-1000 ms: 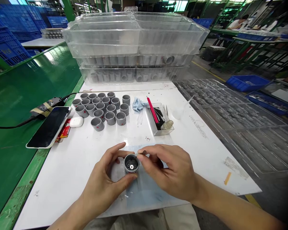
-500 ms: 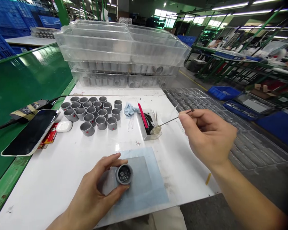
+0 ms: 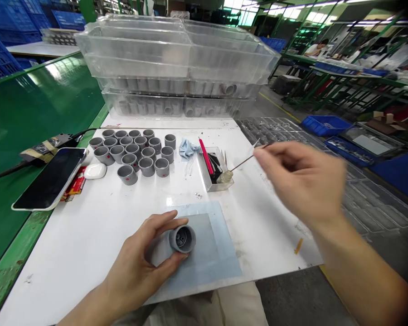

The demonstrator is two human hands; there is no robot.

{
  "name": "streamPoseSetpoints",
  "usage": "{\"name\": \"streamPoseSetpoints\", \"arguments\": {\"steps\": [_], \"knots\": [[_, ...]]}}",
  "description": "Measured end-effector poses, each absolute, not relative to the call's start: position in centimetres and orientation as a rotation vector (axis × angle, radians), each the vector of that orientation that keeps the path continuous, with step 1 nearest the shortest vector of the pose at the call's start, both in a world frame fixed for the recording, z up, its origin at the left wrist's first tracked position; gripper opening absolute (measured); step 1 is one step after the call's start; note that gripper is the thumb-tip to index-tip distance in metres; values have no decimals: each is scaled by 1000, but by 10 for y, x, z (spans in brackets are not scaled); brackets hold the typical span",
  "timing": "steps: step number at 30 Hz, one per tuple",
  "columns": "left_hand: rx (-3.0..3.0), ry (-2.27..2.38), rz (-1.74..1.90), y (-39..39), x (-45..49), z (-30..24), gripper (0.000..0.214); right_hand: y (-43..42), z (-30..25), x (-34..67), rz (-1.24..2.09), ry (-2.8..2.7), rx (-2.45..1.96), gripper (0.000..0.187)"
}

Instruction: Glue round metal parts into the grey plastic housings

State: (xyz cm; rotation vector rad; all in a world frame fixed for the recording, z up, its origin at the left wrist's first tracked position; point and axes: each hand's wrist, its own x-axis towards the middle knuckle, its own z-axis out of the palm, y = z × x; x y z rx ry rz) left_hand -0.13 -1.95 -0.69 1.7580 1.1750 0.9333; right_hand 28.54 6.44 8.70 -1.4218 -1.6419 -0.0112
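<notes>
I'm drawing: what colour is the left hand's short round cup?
That cup is grey, clearest in head view.

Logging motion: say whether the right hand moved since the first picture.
Yes: the right hand went rightward and forward, from nearer than the tool tray to its right.

The only view comes from a camera worn on the person's head, facing forward and down across a white table (image 3: 88, 235). It sits above the near edge, so the person's lap (image 3: 238, 303) fills the bottom middle. The left hand (image 3: 139, 258) and right hand (image 3: 306, 181) are close to the lens; a stack of clear bins (image 3: 136, 54) stands farther off, straight ahead. The view is wide, reaching distant benches (image 3: 340, 70) at upper right, where the dark corner may be the lens's own edge.
</notes>
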Motion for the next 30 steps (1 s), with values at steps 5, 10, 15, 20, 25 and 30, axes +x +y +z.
{"name": "streamPoseSetpoints", "arguments": {"steps": [5,10,15,20,25,30], "knots": [[1785,1131,919,-19,-2,-4,67,20,112,253,91,-1291,-1540,15],[1775,1122,899,-20,-2,-5,69,-5,90,233,449,-1763,-1249,4],[1792,1110,920,-19,-1,-6,67,0,61,220,722,-1902,-1130,8],[1819,1104,924,-19,-1,-5,70,2,55,217,726,-1969,-1128,11],[1824,1091,925,-18,-1,-8,74,6,56,217,510,-2037,-1080,13],[1830,1111,904,-18,-2,-7,75,4,71,219,444,-2035,-1058,9]]}}
